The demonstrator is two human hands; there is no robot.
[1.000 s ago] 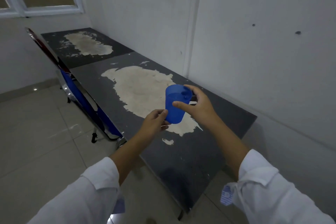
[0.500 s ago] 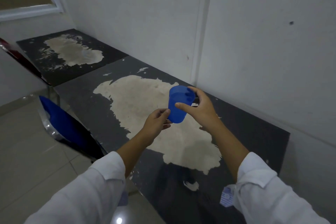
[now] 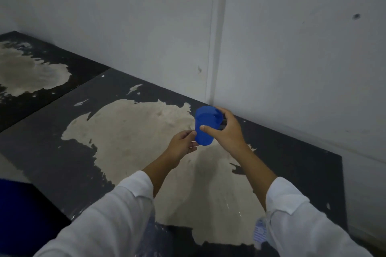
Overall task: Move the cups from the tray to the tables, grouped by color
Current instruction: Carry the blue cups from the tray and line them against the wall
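One blue cup (image 3: pixel 205 126), two tables (image 3: pixel 41 148) (image 3: pixel 87 64)

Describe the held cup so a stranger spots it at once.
Find the dark table with the pale worn patch by the white wall. Above the patch, the right hand and left hand hold a blue cup; it is the only cup in view.

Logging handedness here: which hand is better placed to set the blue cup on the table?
Right, probably. The right hand wraps the cup near its rim above the table; the left hand just pinches its base, which must land.
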